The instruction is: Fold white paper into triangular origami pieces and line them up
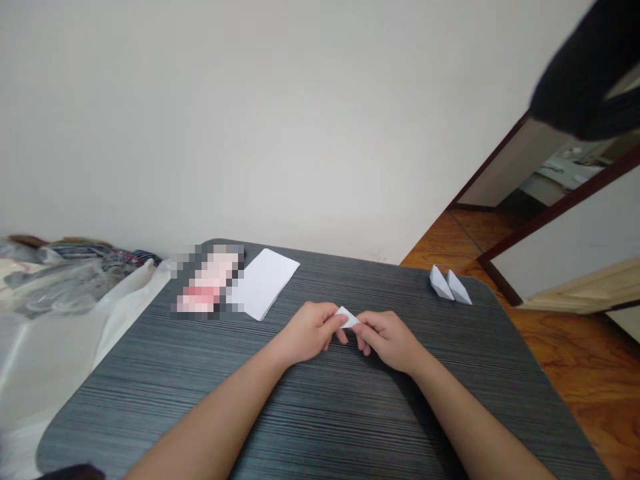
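On the dark table (320, 427), over the feed I see white sheets (267, 281) beyond my left hand (311, 331); it and my right hand (389, 340) pinch, thumbs nearly meeting fingers. Two folded paper shapes (441, 285) rest far right. Smallest, the folded white piece (349, 318) spans both grips, left end under one thumb, right corner at the right fingertips

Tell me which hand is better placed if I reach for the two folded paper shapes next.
Probably your right hand: it is closer to the folded paper shapes by the far right corner of the table. Your left hand is farther off. Both hands touch the small folded paper.
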The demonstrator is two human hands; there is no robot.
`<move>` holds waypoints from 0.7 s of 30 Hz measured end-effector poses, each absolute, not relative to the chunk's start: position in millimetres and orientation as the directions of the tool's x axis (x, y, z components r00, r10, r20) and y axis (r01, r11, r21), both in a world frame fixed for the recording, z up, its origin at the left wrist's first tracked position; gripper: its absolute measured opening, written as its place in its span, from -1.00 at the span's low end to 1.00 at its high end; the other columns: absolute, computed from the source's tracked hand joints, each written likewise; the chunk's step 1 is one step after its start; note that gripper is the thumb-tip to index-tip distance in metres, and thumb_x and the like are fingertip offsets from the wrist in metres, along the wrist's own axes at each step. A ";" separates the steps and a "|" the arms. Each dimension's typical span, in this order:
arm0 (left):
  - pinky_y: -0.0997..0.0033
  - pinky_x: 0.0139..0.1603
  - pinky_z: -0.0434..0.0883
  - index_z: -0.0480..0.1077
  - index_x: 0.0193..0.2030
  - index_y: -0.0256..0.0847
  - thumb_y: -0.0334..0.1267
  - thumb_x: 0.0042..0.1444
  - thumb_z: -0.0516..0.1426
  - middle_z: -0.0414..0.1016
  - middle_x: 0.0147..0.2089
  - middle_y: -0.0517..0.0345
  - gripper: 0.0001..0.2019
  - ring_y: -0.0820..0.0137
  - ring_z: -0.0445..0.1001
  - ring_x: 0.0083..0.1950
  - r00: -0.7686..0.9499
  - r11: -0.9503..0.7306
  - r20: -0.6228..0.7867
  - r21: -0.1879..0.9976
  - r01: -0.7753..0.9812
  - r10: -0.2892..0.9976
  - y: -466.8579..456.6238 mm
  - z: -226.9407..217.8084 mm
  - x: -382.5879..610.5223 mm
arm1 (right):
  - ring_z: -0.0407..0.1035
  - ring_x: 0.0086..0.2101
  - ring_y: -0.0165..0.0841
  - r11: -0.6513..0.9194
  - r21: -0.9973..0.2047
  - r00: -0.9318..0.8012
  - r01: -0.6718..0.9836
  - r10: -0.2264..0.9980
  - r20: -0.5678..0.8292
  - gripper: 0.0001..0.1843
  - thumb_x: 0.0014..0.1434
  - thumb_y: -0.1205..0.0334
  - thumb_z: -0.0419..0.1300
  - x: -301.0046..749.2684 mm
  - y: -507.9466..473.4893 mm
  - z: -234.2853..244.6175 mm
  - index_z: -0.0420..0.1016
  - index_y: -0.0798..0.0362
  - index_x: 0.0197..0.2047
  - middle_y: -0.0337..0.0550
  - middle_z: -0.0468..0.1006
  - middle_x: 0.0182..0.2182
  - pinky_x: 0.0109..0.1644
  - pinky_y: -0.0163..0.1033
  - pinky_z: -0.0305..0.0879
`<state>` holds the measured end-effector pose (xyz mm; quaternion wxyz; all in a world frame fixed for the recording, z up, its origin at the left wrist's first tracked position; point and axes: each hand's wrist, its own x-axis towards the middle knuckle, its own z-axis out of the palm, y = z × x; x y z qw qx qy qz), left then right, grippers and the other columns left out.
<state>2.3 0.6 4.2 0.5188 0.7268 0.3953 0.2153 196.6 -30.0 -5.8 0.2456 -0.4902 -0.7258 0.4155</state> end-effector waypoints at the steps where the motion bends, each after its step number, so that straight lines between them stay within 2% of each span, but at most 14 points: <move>1: 0.58 -0.59 0.20 0.41 -0.42 -0.30 -0.11 0.22 -0.08 0.39 -0.62 0.22 -0.61 0.55 0.25 -0.65 0.595 -0.146 -0.098 0.926 0.348 0.798 0.5 5.1 2.4 | 0.35 -0.62 -0.48 0.172 -0.842 -0.398 0.512 0.916 -0.055 -0.69 0.26 0.24 -0.02 196.6 -30.1 -5.8 0.39 0.09 -0.47 -0.26 0.45 -0.63 -0.48 -0.40 0.25; 14: 0.59 -0.60 0.21 0.40 -0.41 -0.30 -0.11 0.22 -0.07 0.49 -0.52 0.18 -0.63 0.56 0.28 -0.64 0.600 -0.159 -0.090 0.923 0.349 0.795 -0.1 2.2 2.9 | 0.36 -0.63 -0.48 0.151 -0.852 -0.403 0.502 0.912 -0.076 -0.62 0.28 0.19 -0.04 196.3 -29.1 -6.1 0.38 0.09 -0.52 -0.24 0.47 -0.64 -0.48 -0.40 0.26; 18: 0.59 -0.57 0.21 0.42 -0.43 -0.29 -0.12 0.23 -0.08 0.42 -0.60 0.22 -0.62 0.55 0.28 -0.63 0.622 -0.204 -0.067 0.913 0.354 0.780 0.2 2.8 2.1 | 0.36 -0.62 -0.47 0.139 -0.864 -0.420 0.484 0.903 -0.090 -0.70 0.25 0.18 0.01 195.3 -29.4 -6.6 0.40 0.09 -0.45 -0.24 0.48 -0.61 -0.51 -0.41 0.26; 21: 0.60 -0.51 0.21 0.43 -0.46 -0.28 -0.15 0.24 -0.08 0.38 -0.64 0.24 -0.61 0.56 0.28 -0.62 0.628 -0.256 -0.042 0.891 0.376 0.777 0.0 4.9 1.6 | 0.34 -0.64 -0.48 0.140 -0.860 -0.428 0.491 0.898 -0.098 -0.69 0.26 0.20 -0.01 193.8 -29.8 -5.0 0.39 0.09 -0.47 -0.26 0.47 -0.63 -0.51 -0.41 0.25</move>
